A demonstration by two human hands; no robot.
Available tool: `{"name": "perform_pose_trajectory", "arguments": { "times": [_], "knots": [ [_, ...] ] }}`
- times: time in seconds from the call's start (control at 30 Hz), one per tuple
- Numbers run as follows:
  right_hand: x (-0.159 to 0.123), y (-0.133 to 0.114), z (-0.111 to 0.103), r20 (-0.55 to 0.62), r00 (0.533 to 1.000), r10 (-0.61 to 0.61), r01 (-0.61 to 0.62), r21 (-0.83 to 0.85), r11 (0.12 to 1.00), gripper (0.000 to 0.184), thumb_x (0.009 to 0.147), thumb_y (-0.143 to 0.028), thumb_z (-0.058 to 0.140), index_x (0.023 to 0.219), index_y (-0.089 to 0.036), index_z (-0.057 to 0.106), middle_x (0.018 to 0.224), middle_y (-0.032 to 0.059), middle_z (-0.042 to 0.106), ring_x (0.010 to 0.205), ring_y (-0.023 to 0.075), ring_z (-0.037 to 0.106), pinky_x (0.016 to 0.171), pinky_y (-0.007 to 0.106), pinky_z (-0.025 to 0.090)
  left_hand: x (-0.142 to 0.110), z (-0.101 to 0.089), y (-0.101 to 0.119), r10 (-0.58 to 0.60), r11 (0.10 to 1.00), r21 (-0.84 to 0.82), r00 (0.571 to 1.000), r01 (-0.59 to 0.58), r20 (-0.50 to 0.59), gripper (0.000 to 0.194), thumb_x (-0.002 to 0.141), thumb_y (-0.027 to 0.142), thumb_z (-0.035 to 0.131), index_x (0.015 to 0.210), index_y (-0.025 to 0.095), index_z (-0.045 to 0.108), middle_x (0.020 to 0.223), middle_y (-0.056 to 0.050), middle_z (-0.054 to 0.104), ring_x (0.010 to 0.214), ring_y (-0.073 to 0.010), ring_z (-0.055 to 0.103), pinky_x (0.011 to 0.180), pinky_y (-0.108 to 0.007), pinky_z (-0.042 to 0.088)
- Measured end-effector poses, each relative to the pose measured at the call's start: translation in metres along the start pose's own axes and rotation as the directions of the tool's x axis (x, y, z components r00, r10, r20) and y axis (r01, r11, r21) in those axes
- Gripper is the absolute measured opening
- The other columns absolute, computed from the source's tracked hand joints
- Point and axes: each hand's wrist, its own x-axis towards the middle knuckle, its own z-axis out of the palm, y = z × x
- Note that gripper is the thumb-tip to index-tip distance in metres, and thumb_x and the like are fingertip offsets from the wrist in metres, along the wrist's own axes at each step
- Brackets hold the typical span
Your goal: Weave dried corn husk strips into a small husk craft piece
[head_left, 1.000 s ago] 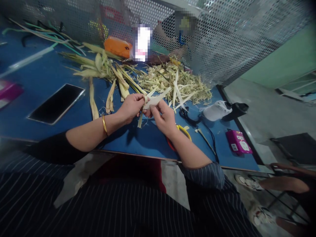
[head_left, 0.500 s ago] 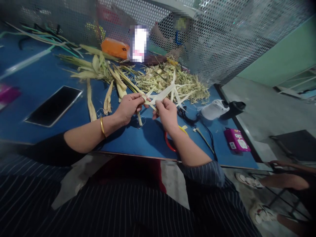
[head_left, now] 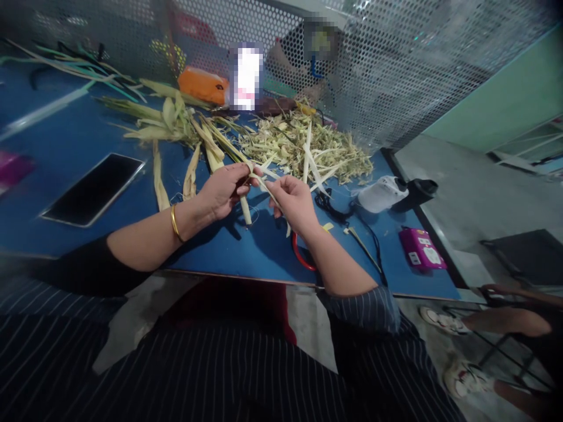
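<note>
My left hand [head_left: 229, 187], with a gold bangle at the wrist, pinches the joined end of some pale corn husk strips [head_left: 263, 179] over the blue table. A husk stalk [head_left: 245, 210] points down below those fingers. Just to the right, my right hand [head_left: 294, 202] is closed on one strip, drawn slantwise between the two hands. More pale strips [head_left: 313, 161] fan out beyond the right hand, over a heap of shredded husk [head_left: 281, 132]. Scissors with a red handle [head_left: 301, 255] lie partly hidden under my right forearm.
Whole husks [head_left: 171, 120] and a black phone [head_left: 94, 189] lie left on the blue table [head_left: 246, 252]. An orange packet [head_left: 203, 85] and a lit screen stand at the back by a perforated metal screen [head_left: 373, 76]. A white bottle [head_left: 382, 194] and purple packet [head_left: 422, 249] are right. A person sits far right.
My right hand has drawn a strip down toward me, and its tail now hangs beneath that hand. The broad pale husk piece between the hands is no longer spread out.
</note>
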Motion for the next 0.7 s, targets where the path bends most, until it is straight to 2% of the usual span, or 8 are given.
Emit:
{"name": "perform_pose_trajectory", "arguments": {
  "times": [0.1, 0.2, 0.27, 0.33, 0.43, 0.53, 0.6, 0.7],
  "knots": [
    [-0.002, -0.001, -0.003, 0.074, 0.956, -0.285, 0.291, -0.105, 0.951, 0.015, 0.092, -0.036, 0.053, 0.098, -0.023, 0.055, 0.075, -0.0012, 0.068, 0.051, 0.0100, 0.060, 0.053, 0.025, 0.051, -0.002, 0.002, 0.006, -0.010, 1.000, -0.025, 0.998, 0.009, -0.057, 0.008, 0.077, 0.017, 0.055, 0.075, 0.015, 0.062, 0.058, 0.002, 0.051, 0.039, -0.0032, 0.028, 0.036, -0.020, 0.013],
    [-0.004, -0.005, -0.007, 0.229, 0.819, -0.527, 0.574, -0.286, 0.768, 0.024, 0.096, -0.026, 0.042, 0.113, -0.023, 0.058, 0.098, 0.0047, 0.069, 0.075, 0.0125, 0.067, 0.074, 0.029, 0.055, -0.006, 0.005, 0.010, -0.042, 0.999, -0.002, 0.996, 0.042, -0.083, 0.010, 0.079, 0.016, 0.053, 0.073, 0.014, 0.060, 0.054, 0.004, 0.045, 0.039, -0.0035, 0.027, 0.036, -0.020, 0.011],
    [-0.005, -0.006, -0.009, 0.312, 0.744, -0.590, 0.667, -0.404, 0.626, 0.026, 0.097, -0.024, 0.041, 0.112, -0.022, 0.062, 0.103, 0.0066, 0.069, 0.087, 0.0143, 0.066, 0.080, 0.030, 0.053, -0.007, 0.006, 0.010, -0.046, 0.999, 0.025, 0.995, 0.048, -0.091, 0.010, 0.079, 0.017, 0.053, 0.072, 0.014, 0.060, 0.052, 0.005, 0.042, 0.039, -0.0037, 0.027, 0.036, -0.019, 0.011],
    [-0.004, -0.005, -0.010, 0.324, 0.721, -0.612, 0.680, -0.498, 0.538, 0.024, 0.097, -0.025, 0.044, 0.107, -0.022, 0.066, 0.098, 0.0064, 0.070, 0.089, 0.0152, 0.065, 0.079, 0.029, 0.051, -0.007, 0.004, 0.006, -0.013, 0.997, 0.069, 0.997, 0.019, -0.078, 0.010, 0.079, 0.019, 0.055, 0.072, 0.014, 0.061, 0.050, 0.005, 0.040, 0.039, -0.0041, 0.028, 0.037, -0.019, 0.012],
    [-0.004, -0.004, -0.010, 0.210, 0.714, -0.668, 0.657, -0.530, 0.536, 0.019, 0.095, -0.031, 0.052, 0.095, -0.023, 0.069, 0.088, 0.0048, 0.068, 0.082, 0.0160, 0.064, 0.076, 0.031, 0.050, -0.005, 0.001, -0.001, 0.074, 0.987, 0.147, 0.997, -0.072, -0.006, 0.011, 0.079, 0.022, 0.060, 0.072, 0.014, 0.063, 0.049, 0.005, 0.039, 0.041, -0.0044, 0.030, 0.040, -0.019, 0.014],
    [-0.004, -0.007, -0.009, -0.011, 0.729, -0.684, 0.602, -0.466, 0.648, 0.020, 0.091, -0.037, 0.058, 0.080, -0.022, 0.065, 0.089, 0.0055, 0.066, 0.088, 0.0187, 0.063, 0.080, 0.035, 0.050, -0.007, 0.000, -0.003, 0.138, 0.961, 0.231, 0.988, -0.150, 0.064, 0.018, 0.079, 0.024, 0.061, 0.064, 0.014, 0.063, 0.049, 0.004, 0.039, 0.043, -0.0044, 0.028, 0.043, -0.019, 0.016],
    [-0.003, -0.008, -0.009, -0.098, 0.774, -0.625, 0.549, -0.387, 0.741, 0.025, 0.091, -0.039, 0.057, 0.075, -0.021, 0.062, 0.093, 0.0058, 0.066, 0.093, 0.0196, 0.062, 0.087, 0.037, 0.050, -0.010, 0.001, -0.002, 0.146, 0.940, 0.293, 0.983, -0.173, 0.112, 0.024, 0.081, 0.025, 0.060, 0.059, 0.015, 0.061, 0.047, 0.004, 0.038, 0.043, -0.0049, 0.026, 0.044, -0.020, 0.017],
    [-0.001, -0.006, -0.010, -0.087, 0.873, -0.481, 0.453, -0.225, 0.863, 0.027, 0.093, -0.042, 0.052, 0.078, -0.021, 0.059, 0.089, 0.0039, 0.067, 0.085, 0.0168, 0.063, 0.083, 0.035, 0.051, -0.014, 0.002, 0.002, 0.117, 0.913, 0.368, 0.978, -0.174, 0.172, 0.027, 0.080, 0.028, 0.061, 0.057, 0.015, 0.061, 0.053, 0.000, 0.048, 0.044, -0.0053, 0.028, 0.045, -0.021, 0.018]
  ]
}}
